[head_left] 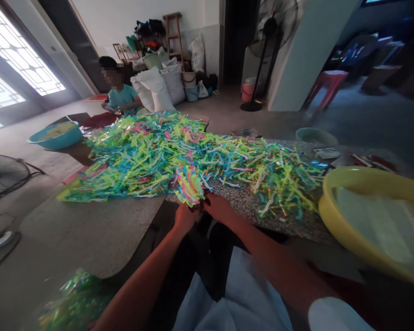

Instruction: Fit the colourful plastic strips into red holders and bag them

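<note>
1. The speckled stone worktop (232, 193) runs in front of the person, bare between the hands and the loose strips to the right. Its near edge lies close to the arms, so a careless sleeve or forearm could drag strips over it.
2. The heap of strips (134, 151), in lime, blue, pink and white, spreads from the left across to the right end of the worktop. The strips lie crossed and tangled; pulling one out could well bring neighbours along, or start a slide at the ragged margins.
3. The yellow basin (326, 200) stands at the right, with strips reaching close to its rim. A sideways sweep of the right arm might bump it or push strips in.
4. The blue basin (60, 142) stands beyond the heap's left side, with pale contents too blurred to name.
5. The left hand (185, 216) is curled around the lower end of the bundle. The right hand (217, 207) is pressed in beside it, fingers bent inward; their tips are hidden, so I cannot tell whether they pinch anything.
6. The bundle (189, 184) rises upright between the hands, just in front of the heap. Its tops fan out, so a slackened grip would probably let strips slip or scatter.
</note>
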A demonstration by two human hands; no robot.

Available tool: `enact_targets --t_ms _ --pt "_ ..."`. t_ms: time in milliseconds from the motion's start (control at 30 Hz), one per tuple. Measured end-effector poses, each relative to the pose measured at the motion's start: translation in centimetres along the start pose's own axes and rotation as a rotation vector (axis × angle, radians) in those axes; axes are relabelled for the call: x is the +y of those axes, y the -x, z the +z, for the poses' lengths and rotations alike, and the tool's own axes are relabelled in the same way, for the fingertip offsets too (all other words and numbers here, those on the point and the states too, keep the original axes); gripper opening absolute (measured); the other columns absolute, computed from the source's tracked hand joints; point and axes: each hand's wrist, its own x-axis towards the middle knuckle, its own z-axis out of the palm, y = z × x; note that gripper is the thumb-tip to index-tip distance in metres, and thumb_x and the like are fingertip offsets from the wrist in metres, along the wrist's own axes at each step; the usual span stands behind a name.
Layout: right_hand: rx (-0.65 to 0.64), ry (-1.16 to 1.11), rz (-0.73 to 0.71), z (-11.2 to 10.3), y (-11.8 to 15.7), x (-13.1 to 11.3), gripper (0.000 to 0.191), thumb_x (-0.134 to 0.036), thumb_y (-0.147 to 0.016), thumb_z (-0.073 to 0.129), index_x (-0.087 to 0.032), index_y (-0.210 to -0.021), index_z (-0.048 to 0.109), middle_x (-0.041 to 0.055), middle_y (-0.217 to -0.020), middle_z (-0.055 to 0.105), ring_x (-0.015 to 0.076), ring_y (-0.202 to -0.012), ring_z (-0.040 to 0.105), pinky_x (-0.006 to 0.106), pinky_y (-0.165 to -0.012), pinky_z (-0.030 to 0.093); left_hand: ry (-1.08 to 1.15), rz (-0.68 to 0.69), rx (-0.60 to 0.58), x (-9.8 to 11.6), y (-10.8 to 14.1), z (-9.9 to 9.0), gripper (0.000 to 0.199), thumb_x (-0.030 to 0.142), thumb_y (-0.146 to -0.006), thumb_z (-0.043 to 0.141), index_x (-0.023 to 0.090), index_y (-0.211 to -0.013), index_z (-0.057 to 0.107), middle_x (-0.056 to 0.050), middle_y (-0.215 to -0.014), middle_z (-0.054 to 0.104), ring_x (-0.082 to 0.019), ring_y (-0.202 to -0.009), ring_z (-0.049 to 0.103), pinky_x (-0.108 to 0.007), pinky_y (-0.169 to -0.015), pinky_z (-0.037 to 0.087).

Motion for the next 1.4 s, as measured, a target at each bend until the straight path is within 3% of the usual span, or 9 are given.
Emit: enact_targets --t_ms 133,267,667,833,967,1067,1167,1267,1400 --pt "-0.055 0.015 -0.066 -0.9 -0.3 0.6 0.029 -0.037 -0.101 0.050 -0.017 -0.113 0.068 0.0108 -0.109 0.074 0.0224 -0.099 0.068 0.027 -0.080 0.043 0.036 0.036 -0.038 0.1 0.1 -0.2 0.046 0.030 -0.079 0.073 0.017 -0.122 0.065 -0.010 -0.114 0.073 -0.023 -0.101 0.069 -0.028 -0.084 0.052" --pt "-0.095 0.040 -0.086 -1.2 -0.5 0.9 0.030 -0.037 -0.101 0.050 -0.018 -0.115 0.068 0.0106 -0.111 0.074 0.0231 -0.101 0.068 0.028 -0.082 0.044 0.044 0.030 -0.056 0.2 0.1 -0.4 0.046 0.032 -0.079 0.073 0.018 -0.123 0.065 -0.010 -0.114 0.073 -0.024 -0.103 0.069 -0.029 -0.085 0.052" --pt "-0.020 0.141 0.015 0.2 -0.2 -1.2 0.030 -0.032 -0.099 0.047 -0.014 -0.113 0.067 0.0160 -0.106 0.074 0.0278 -0.096 0.071 0.033 -0.081 0.049 0.003 0.033 -0.037 0.1 0.1 -0.3 0.048 0.037 -0.081 0.072 0.020 -0.126 0.065 -0.011 -0.121 0.071 -0.027 -0.112 0.067 -0.031 -0.089 0.051" --pt "-0.111 0.087 -0.023 -1.9 -1.3 0.8 0.027 -0.030 -0.097 0.050 -0.017 -0.101 0.073 0.0131 -0.104 0.075 0.0242 -0.094 0.070 0.029 -0.078 0.047 -0.012 -0.006 -0.028 0.5 0.3 -0.5 0.045 0.037 -0.081 0.073 0.020 -0.122 0.066 -0.011 -0.117 0.072 -0.027 -0.110 0.068 -0.031 -0.086 0.052" --pt "0.122 0.081 0.306 -4.4 -3.5 3.8 0.037 -0.034 -0.100 0.043 -0.014 -0.102 0.073 0.0151 -0.101 0.074 0.0239 -0.094 0.070 0.029 -0.080 0.047 -0.003 -0.029 -0.022 1.0 0.5 -0.7 0.043 0.036 -0.080 0.073 0.018 -0.118 0.067 -0.011 -0.112 0.073 -0.026 -0.104 0.069 -0.030 -0.083 0.052" --pt "0.146 0.088 0.469 -4.9 -5.5 5.7 0.046 -0.047 -0.098 0.050 -0.009 -0.112 0.072 0.0225 -0.110 0.072 0.0300 -0.105 0.069 0.035 -0.087 0.048 -0.022 -0.019 -0.018 1.0 0.5 -0.6 0.041 0.036 -0.080 0.074 0.017 -0.116 0.067 -0.011 -0.110 0.073 -0.025 -0.100 0.069 -0.030 -0.083 0.051" --pt "0.100 0.061 0.503 -4.7 -6.7 6.8 0.045 -0.044 -0.093 0.058 -0.007 -0.115 0.071 0.0250 -0.114 0.070 0.0319 -0.110 0.067 0.037 -0.089 0.049 -0.038 -0.031 -0.021 0.9 0.4 -0.5 0.040 0.037 -0.080 0.073 0.017 -0.114 0.068 -0.010 -0.107 0.073 -0.024 -0.096 0.069 -0.029 -0.079 0.051" --pt "0.123 0.006 0.524 -4.6 -6.8 7.2 0.034 -0.034 -0.091 0.058 -0.008 -0.106 0.075 0.0227 -0.107 0.073 0.0295 -0.104 0.069 0.033 -0.085 0.049 -0.019 -0.033 -0.009 0.8 0.4 -0.6 0.041 0.036 -0.081 0.073 0.016 -0.117 0.067 -0.010 -0.107 0.073 -0.024 -0.096 0.070 -0.029 -0.079 0.051" --pt "0.167 -0.281 0.379 -4.5 -4.5 6.8 0.034 -0.040 -0.093 0.055 -0.012 -0.090 0.073 0.0107 -0.079 0.073 0.0201 -0.073 0.069 0.026 -0.067 0.048 0.003 -0.031 0.003 0.9 0.5 -0.7 0.039 0.035 -0.082 0.072 0.016 -0.115 0.067 -0.010 -0.108 0.073 -0.023 -0.096 0.069 -0.028 -0.080 0.051"
